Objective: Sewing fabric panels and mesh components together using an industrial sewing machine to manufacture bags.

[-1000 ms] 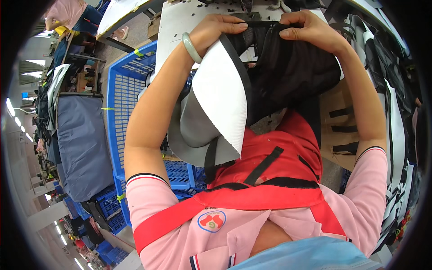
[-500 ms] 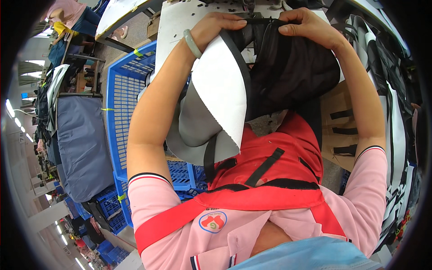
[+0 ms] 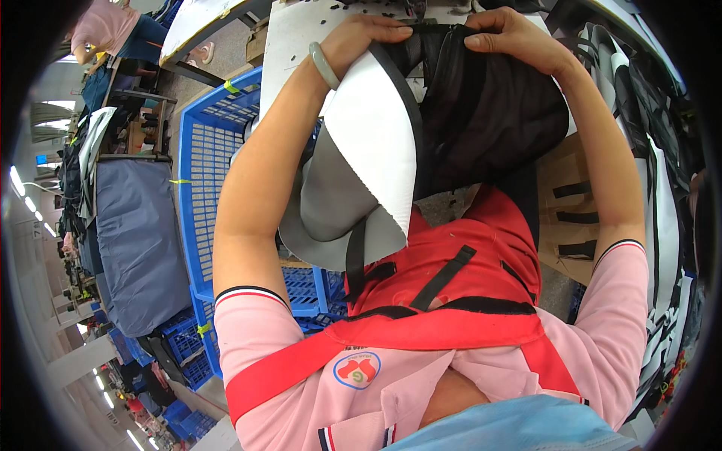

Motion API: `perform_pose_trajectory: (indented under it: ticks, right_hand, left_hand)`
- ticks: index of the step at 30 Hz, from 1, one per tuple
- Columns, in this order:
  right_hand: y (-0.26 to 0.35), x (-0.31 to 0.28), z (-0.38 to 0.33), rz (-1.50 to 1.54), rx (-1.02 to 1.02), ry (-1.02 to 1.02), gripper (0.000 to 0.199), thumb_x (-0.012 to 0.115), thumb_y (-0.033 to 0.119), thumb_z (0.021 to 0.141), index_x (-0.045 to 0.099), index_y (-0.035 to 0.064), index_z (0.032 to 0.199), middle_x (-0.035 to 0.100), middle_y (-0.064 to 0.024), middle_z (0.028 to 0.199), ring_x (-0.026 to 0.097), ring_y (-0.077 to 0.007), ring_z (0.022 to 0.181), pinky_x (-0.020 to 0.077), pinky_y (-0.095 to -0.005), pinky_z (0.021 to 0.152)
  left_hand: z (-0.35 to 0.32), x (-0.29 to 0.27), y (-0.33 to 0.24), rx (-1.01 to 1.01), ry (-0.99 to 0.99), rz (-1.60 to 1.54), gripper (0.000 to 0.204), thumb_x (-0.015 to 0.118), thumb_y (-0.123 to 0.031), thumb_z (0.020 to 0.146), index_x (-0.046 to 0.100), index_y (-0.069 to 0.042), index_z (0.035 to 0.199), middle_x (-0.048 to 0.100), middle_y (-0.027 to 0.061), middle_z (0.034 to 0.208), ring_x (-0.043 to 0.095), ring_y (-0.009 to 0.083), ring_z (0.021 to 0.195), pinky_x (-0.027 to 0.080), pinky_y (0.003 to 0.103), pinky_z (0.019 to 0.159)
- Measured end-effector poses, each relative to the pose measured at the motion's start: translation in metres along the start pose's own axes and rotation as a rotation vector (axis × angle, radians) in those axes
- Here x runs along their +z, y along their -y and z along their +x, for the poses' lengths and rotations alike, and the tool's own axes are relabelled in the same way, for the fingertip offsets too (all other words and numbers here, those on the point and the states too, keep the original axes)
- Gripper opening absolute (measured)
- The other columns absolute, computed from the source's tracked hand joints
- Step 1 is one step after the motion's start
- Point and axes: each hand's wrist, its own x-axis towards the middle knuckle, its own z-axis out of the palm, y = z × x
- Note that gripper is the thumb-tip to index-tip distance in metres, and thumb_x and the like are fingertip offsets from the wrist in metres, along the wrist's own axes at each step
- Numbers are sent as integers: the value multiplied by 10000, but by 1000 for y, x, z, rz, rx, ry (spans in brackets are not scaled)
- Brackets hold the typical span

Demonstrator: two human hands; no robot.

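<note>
A black fabric bag piece [image 3: 511,113] with a partly sheer look hangs over the table's near edge toward my lap. Joined to its left side is a curled panel [image 3: 372,131], white on one face and grey on the other, edged with black binding. My left hand [image 3: 365,39] pinches the bag piece's top edge near that binding. Farther right on the same edge, my right hand [image 3: 511,37] grips with thumb and fingers. Just beyond the held edge is the lower part of a sewing machine [image 3: 416,9].
Small black scraps dot the white worktable [image 3: 289,56]. A blue plastic crate [image 3: 197,218] stands at my left. Black and white fabric pieces [image 3: 658,218] hang at my right, beside cardboard [image 3: 553,240] with black strips. A person [image 3: 113,34] is at the far left.
Both hands and the held edge have moved slightly away from me, toward the sewing machine. The white and grey panel has shifted a little with them. The grip looks the same.
</note>
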Motion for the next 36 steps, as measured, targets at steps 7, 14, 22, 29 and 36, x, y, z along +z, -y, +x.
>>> perform_pose_trajectory:
  ticks: [7, 14, 22, 29, 36]
  right_hand:
    - [8, -2, -2, 1, 8, -46, 394, 730, 295, 857, 675, -49, 1040, 681, -22, 916, 582, -95, 832, 465, -271, 774]
    - [12, -6, 5, 41, 81, -44, 341, 726, 284, 861, 697, -24, 1003, 674, -8, 865, 577, -80, 786, 468, -276, 724]
    - [8, -6, 3, 73, 47, -55, 316, 721, 272, 864, 694, -31, 950, 657, 5, 828, 567, -76, 772, 462, -280, 704]
    - [7, -9, 13, 4, 54, -61, 317, 718, 268, 863, 695, -27, 977, 667, -5, 852, 571, -81, 793, 465, -272, 723]
    - [3, -10, -2, 7, -7, -109, 296, 715, 263, 868, 697, -14, 970, 661, -14, 836, 570, -81, 782, 463, -270, 714]
  left_hand:
    - [5, -5, -14, -218, 63, -159, 221, 661, -134, 867, 690, 40, 1000, 675, 86, 917, 614, 159, 814, 472, 251, 774]
    - [21, -11, -9, -216, 105, -164, 256, 678, -157, 844, 701, 47, 996, 682, 98, 913, 612, 170, 829, 465, 255, 787]
    - [20, -8, -1, -112, 17, -185, 297, 675, -150, 832, 688, 69, 1033, 684, 141, 1012, 610, 196, 934, 453, 293, 870]
    - [26, -15, -15, -109, 63, -22, 309, 679, -151, 837, 684, 54, 1068, 680, 127, 1045, 599, 197, 975, 446, 301, 892]
    - [19, -13, -3, -73, -19, -98, 354, 676, -138, 838, 661, 68, 1126, 676, 140, 1098, 608, 214, 1002, 440, 291, 927]
